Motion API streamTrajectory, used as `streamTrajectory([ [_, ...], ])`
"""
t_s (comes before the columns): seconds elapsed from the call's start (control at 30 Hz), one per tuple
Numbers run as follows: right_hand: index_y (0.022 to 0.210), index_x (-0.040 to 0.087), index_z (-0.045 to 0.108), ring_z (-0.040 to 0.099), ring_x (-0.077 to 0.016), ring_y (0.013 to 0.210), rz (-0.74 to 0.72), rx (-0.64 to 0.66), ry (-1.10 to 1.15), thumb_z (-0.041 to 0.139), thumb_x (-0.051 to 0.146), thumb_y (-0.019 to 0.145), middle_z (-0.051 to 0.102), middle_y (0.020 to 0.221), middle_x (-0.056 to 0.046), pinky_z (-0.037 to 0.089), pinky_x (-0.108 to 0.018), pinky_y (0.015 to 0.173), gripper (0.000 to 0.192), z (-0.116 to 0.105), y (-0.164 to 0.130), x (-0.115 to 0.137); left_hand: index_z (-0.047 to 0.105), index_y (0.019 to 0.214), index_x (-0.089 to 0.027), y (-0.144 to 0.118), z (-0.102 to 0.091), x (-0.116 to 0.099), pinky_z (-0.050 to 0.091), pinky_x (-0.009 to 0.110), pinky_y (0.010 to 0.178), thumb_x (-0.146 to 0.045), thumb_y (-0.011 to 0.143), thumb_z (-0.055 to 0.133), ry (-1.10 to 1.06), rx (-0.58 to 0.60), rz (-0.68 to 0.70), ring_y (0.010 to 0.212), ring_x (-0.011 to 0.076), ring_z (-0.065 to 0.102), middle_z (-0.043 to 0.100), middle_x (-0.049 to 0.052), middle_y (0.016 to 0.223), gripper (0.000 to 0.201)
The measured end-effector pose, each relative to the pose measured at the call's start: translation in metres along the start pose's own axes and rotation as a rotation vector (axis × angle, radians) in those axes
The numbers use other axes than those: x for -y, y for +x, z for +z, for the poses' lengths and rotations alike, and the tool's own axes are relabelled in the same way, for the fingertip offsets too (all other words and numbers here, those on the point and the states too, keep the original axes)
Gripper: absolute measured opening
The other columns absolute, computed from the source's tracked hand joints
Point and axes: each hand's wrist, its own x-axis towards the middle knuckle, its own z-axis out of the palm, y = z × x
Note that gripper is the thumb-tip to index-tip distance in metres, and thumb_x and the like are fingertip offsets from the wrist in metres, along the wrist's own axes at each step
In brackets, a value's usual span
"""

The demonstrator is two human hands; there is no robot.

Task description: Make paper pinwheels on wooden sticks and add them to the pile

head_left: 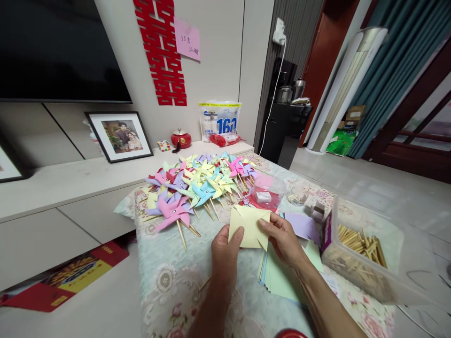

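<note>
A pale yellow paper square (251,232), slit at its corners, is held up over the table between both hands. My left hand (226,249) pinches its left side, thumb on top. At the upper right edge my right hand (282,234) grips the same paper, its thumb also on the face. Behind the paper lies a heap of paper pinwheels (204,180) on wooden sticks, in pink, purple, blue and yellow. Beneath my right forearm is a stack of coloured paper sheets (282,274), partly hidden. A purple paper sheet (302,226) lies beyond it.
To the right stands a clear plastic box (352,263) of wooden sticks. A round clear container (269,190) and a small open box (317,211) sit farther back. The flowered tablecloth (176,281) covers the table. A red round object (291,334) shows at the bottom edge.
</note>
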Motion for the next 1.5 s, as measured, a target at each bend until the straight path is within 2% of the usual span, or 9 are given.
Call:
streamTrajectory([
  [0.2,0.095,0.018,0.078,0.070,-0.0216,0.072,-0.014,-0.008,-0.009,0.086,0.038,0.068,0.078,0.084,-0.006,0.054,-0.034,0.073,0.034,0.002,0.000,-0.005,0.072,0.099,-0.013,-0.001,0.000,0.000,0.055,0.034,0.073,-0.038,0.069,0.079,0.018,-0.003,-0.004,0.080,0.0248,0.071,0.078,0.008,0.085,0.039],
  [0.43,0.096,0.017,0.077,0.069,-0.0225,0.071,-0.020,-0.067,-0.007,0.084,0.038,0.068,0.078,0.085,-0.006,0.052,-0.034,0.069,0.035,-0.002,0.002,-0.009,0.072,0.091,-0.013,-0.005,0.001,-0.003,0.051,0.030,0.068,-0.038,0.074,0.074,0.045,0.002,-0.003,0.076,0.0221,0.069,0.076,0.005,0.077,0.030],
  [0.73,0.088,0.018,0.075,0.067,-0.0218,0.068,-0.100,-0.220,0.004,0.084,0.037,0.066,0.078,0.081,-0.005,0.050,-0.033,0.066,0.030,-0.005,0.005,-0.011,0.069,0.091,-0.015,-0.002,-0.002,-0.006,0.044,0.022,0.056,-0.036,0.076,0.068,0.279,-0.139,0.103,0.068,0.0154,0.063,0.074,0.005,0.082,0.026],
  [1.0,0.085,0.017,0.076,0.070,-0.0240,0.072,-0.085,-0.339,0.129,0.086,0.034,0.062,0.078,0.081,-0.005,0.054,-0.036,0.070,0.031,0.000,0.006,-0.002,0.070,0.090,-0.013,0.001,-0.006,0.000,0.044,0.025,0.057,-0.052,0.086,0.057,0.244,-0.024,0.098,0.062,0.0152,0.058,0.066,0.005,0.065,0.041],
  [1.17,0.090,0.018,0.075,0.069,-0.0237,0.073,-0.116,-0.364,0.142,0.085,0.034,0.063,0.078,0.082,-0.004,0.054,-0.036,0.071,0.032,-0.004,0.008,-0.005,0.067,0.088,-0.016,-0.003,-0.002,-0.005,0.043,0.023,0.056,-0.042,0.081,0.064,0.306,-0.136,0.171,0.061,0.0126,0.057,0.067,0.003,0.075,0.027],
  [1.27,0.092,0.020,0.073,0.067,-0.0215,0.076,-0.224,-0.413,0.022,0.082,0.037,0.069,0.076,0.087,-0.003,0.051,-0.033,0.072,0.030,-0.012,0.010,-0.013,0.063,0.078,-0.019,-0.006,-0.002,-0.005,0.042,0.022,0.054,-0.039,0.079,0.067,0.358,-0.192,0.225,0.056,0.0121,0.053,0.058,-0.003,0.060,0.021],
  [1.33,0.089,0.020,0.071,0.063,-0.0195,0.075,-0.337,-0.464,-0.141,0.078,0.040,0.075,0.073,0.084,-0.001,0.049,-0.032,0.071,0.025,-0.016,0.010,-0.017,0.063,0.073,-0.019,-0.007,-0.002,-0.003,0.042,0.023,0.053,-0.040,0.079,0.067,0.384,-0.142,0.222,0.053,0.0122,0.052,0.056,-0.003,0.056,0.023],
  [1.43,0.076,0.021,0.067,0.056,-0.0172,0.069,-0.527,-0.499,-0.517,0.071,0.035,0.083,0.065,0.073,0.000,0.045,-0.030,0.068,0.015,-0.014,0.004,-0.016,0.071,0.086,-0.016,-0.010,0.002,0.000,0.046,0.026,0.057,-0.046,0.080,0.066,0.317,0.024,0.142,0.061,0.0155,0.062,0.070,0.005,0.075,0.032],
  [1.5,0.075,0.022,0.065,0.056,-0.0181,0.071,-0.672,-0.417,-0.764,0.065,0.026,0.086,0.064,0.073,-0.001,0.044,-0.031,0.069,0.011,-0.009,-0.001,-0.014,0.071,0.104,-0.014,-0.011,0.005,0.002,0.051,0.030,0.064,-0.053,0.079,0.067,0.160,0.141,0.027,0.075,0.0209,0.069,0.074,0.013,0.096,0.047],
])
